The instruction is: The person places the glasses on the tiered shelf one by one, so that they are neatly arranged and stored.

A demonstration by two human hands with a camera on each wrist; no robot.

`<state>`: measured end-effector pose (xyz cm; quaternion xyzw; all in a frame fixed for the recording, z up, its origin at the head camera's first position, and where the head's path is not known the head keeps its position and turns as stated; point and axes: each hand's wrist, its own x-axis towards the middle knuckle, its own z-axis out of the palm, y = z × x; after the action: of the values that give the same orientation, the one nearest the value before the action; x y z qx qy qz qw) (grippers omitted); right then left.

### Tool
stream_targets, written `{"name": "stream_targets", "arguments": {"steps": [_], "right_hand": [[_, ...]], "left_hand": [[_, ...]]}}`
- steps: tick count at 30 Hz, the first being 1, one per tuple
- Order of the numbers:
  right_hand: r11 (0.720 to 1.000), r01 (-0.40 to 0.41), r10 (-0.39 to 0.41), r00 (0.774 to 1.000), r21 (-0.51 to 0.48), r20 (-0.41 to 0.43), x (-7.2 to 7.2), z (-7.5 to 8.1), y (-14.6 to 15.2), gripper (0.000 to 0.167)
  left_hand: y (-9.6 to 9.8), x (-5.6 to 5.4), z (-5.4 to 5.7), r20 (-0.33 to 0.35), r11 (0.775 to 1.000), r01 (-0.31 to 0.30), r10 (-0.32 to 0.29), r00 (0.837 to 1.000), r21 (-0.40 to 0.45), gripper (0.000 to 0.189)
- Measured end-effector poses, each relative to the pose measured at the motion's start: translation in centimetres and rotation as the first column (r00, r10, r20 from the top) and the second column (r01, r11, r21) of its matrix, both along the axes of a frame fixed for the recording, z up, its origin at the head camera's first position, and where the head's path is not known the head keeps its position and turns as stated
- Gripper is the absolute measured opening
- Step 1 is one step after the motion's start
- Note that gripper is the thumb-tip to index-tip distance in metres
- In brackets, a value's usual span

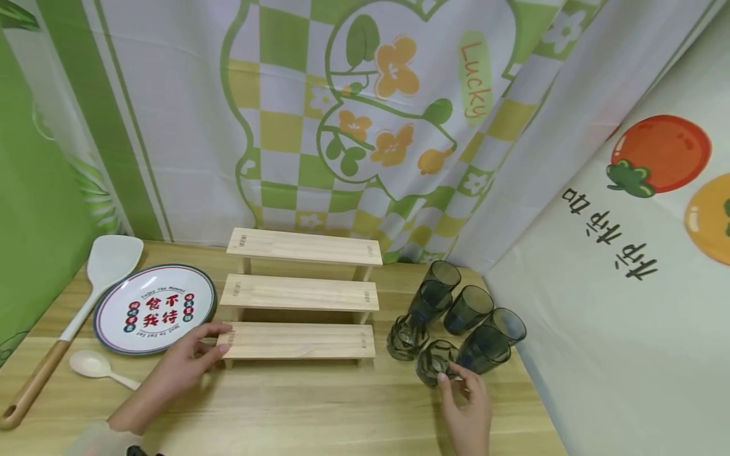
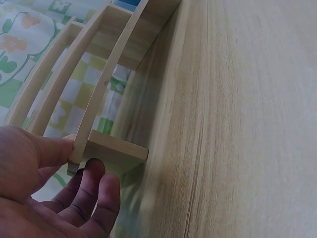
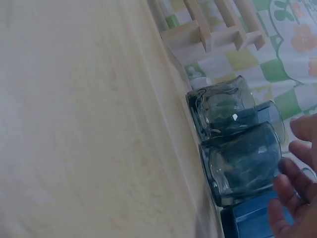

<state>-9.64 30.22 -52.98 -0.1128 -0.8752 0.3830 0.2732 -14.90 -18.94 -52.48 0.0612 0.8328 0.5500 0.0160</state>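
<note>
A three-tier wooden shelf [image 1: 299,294] stands in the middle of the table. My left hand [image 1: 185,358] pinches the left end of its lowest board, with the thumb [image 2: 57,151] on the upper face and fingertips by the underside. My right hand [image 1: 469,405] is at the front short wavy glass [image 1: 436,362], its fingertips right at the rim. In the right wrist view these fingers [image 3: 285,191] are loosely bent and not wrapped around the glass [image 3: 245,163]. Another wavy glass [image 1: 407,337] sits beside it. Several taller dark tumblers [image 1: 469,309] are grouped behind and to the right.
Left of the shelf lies a round plate [image 1: 114,316] with printed lettering. A white spatula [image 1: 114,259] with a wooden handle and a pale spoon [image 1: 91,364] lie near it. A patterned curtain [image 1: 188,126] hangs behind the table, and a white printed wall covering [image 1: 627,329] borders the right.
</note>
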Motion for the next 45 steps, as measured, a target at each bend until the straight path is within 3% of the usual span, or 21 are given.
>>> {"name": "stream_targets", "arguments": {"steps": [4, 7, 12, 15, 26, 36, 45], "right_hand": [[1.0, 0.013, -0.015, 0.998, -0.028, -0.066, 0.0, -0.1, -0.1, 0.029], [0.999, -0.034, 0.032, 0.998, -0.034, -0.061, -0.4, 0.0, 0.2, 0.045], [0.987, -0.151, 0.157, 0.98, -0.059, 0.122, -1.7, 0.2, 0.9, 0.081], [0.977, -0.188, 0.204, 0.961, -0.1, 0.185, -2.4, 0.2, 1.3, 0.09], [0.956, -0.206, 0.231, 0.967, -0.207, 0.107, -2.9, -0.5, 0.8, 0.092], [0.895, -0.218, 0.299, 0.94, -0.39, 0.162, -3.1, -0.1, 0.4, 0.089], [0.881, -0.155, 0.28, 0.933, -0.447, 0.227, -2.3, 0.4, -0.2, 0.092]], "left_hand": [[-0.1, 0.0, -0.1, 0.001, 1.0, 0.002, -0.002, 1.0, 0.004, 0.042], [-0.2, 0.0, 0.0, 0.003, 1.0, 0.0, 0.0, 1.0, 0.006, 0.043], [-0.2, -0.1, 0.1, -0.001, 1.0, -0.001, 0.001, 1.0, -0.015, 0.043], [-0.1, -0.2, 0.2, 0.004, 1.0, 0.01, -0.009, 1.0, -0.021, 0.045], [0.0, -0.1, 0.3, 0.034, 1.0, -0.001, 0.002, 0.999, -0.031, 0.053], [-0.3, 0.0, 0.4, 0.025, 1.0, -0.013, 0.013, 1.0, 0.001, 0.051], [-0.3, -0.3, 0.0, 0.005, 1.0, -0.001, 0.001, 1.0, 0.011, 0.05]]}}
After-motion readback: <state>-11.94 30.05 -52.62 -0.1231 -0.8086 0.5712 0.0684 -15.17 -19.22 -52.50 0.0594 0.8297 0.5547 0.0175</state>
